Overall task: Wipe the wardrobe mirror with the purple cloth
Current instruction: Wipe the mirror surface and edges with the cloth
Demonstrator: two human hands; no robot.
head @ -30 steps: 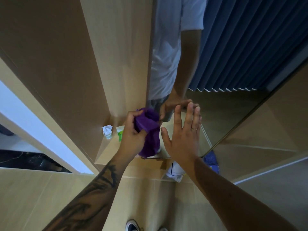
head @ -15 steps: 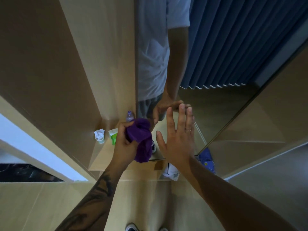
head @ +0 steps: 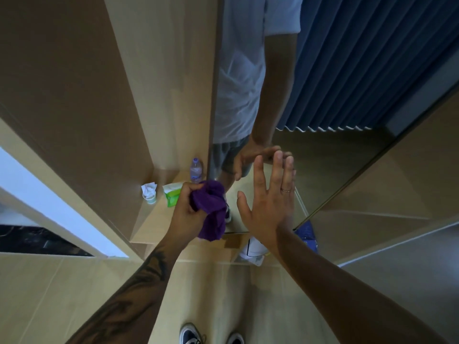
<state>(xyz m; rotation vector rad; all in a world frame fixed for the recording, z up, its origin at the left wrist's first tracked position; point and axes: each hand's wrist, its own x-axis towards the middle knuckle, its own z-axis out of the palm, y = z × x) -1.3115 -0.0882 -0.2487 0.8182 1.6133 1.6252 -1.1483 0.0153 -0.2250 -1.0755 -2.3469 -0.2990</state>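
Bunching the cloth (head: 211, 209) in the left hand (head: 188, 207), fist clamped tight, pressing it low on the mirror (head: 323, 157); right hand (head: 268, 207) just beside, fingers spread flat, likely bracing the panel

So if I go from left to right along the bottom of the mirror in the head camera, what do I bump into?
White cup with tissue → green wipes pack → left hand → purple cloth → right hand → blue thing on the floor.

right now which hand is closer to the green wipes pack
Left. The left hand with the purple cloth overlaps the green wipes pack; the right hand is open farther right.
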